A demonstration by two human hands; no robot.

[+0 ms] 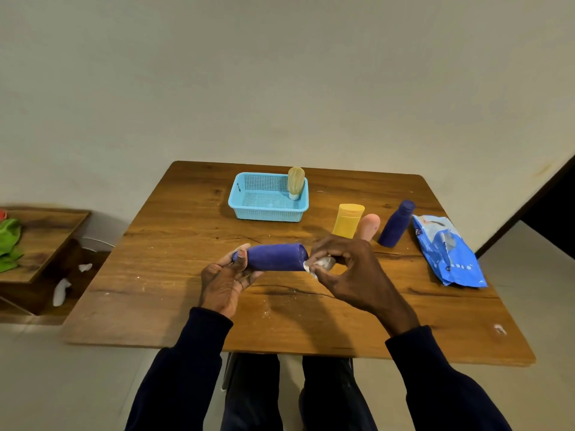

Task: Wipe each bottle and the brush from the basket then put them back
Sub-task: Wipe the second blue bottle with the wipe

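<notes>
I see the left hand (228, 275) gripping the blue bottle (273, 256) by its cap end, held sideways over the table (174, 309). The right hand (345, 269) pinches a white wipe (322, 263) against the bottle's base. The brush (295, 181) stands in the far right corner of the basket (267, 213). A yellow bottle (348, 220), pink bottle (369, 227) and second blue bottle (396, 223) stand beside the wipe packet (448, 253). I cannot tell whether pink touches yellow.

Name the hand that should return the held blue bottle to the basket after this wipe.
Left, probably. The left hand already holds the blue bottle near its cap, and the basket lies straight ahead. The right hand pinches the wipe at the bottle's base.
</notes>
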